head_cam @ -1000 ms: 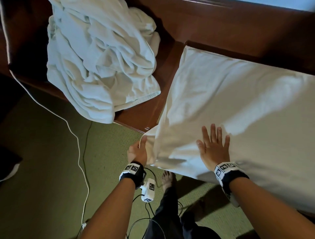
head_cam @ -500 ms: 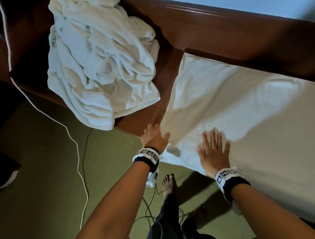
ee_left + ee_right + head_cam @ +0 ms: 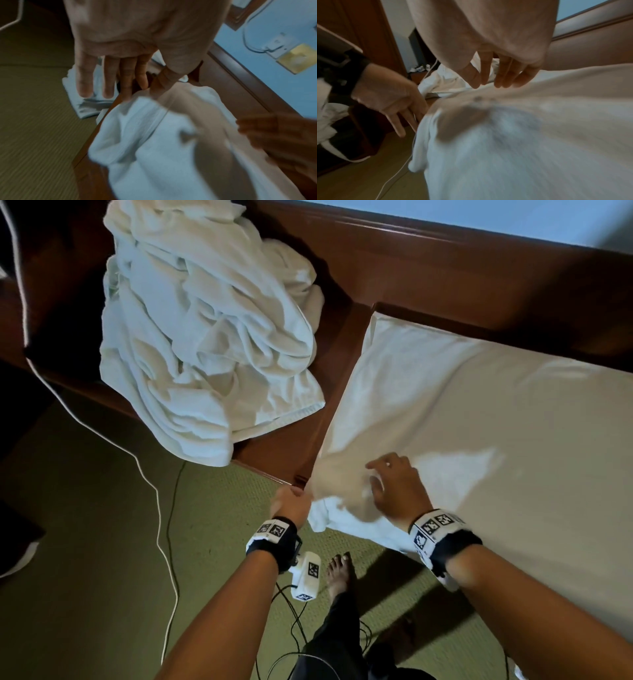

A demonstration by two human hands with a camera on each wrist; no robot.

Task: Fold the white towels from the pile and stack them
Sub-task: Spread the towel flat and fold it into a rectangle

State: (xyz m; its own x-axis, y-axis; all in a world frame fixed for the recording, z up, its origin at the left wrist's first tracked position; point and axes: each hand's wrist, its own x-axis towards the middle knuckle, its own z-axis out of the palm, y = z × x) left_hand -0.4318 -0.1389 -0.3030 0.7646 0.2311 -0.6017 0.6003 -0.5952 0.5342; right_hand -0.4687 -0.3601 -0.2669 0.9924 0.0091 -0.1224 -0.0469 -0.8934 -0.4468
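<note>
A rumpled pile of white towels (image 3: 205, 337) lies on the dark wooden platform at upper left, one end hanging over its edge. One white towel (image 3: 479, 422) is spread flat to the right; its near-left corner (image 3: 329, 515) is rumpled and hangs off the edge. My left hand (image 3: 291, 505) is beside that corner, fingers straight (image 3: 85, 83) and touching the towel's edge (image 3: 163, 148). My right hand (image 3: 394, 487) hovers over the towel just right of the corner. Its fingers (image 3: 501, 79) hang loosely bent with the tips at the cloth (image 3: 522, 135), holding nothing.
Green carpet (image 3: 85, 542) lies below the wooden platform edge (image 3: 284, 453), with a white cable (image 3: 157, 508) and thin dark cords across it. My bare foot (image 3: 339, 573) stands close to the platform. A raised wooden rail (image 3: 445, 268) and blue wall run along the back.
My right hand lifted from lying flat with spread fingers and shifted left toward the corner, fingers now bent. My left hand slid down beside the corner. The corner has rumpled.
</note>
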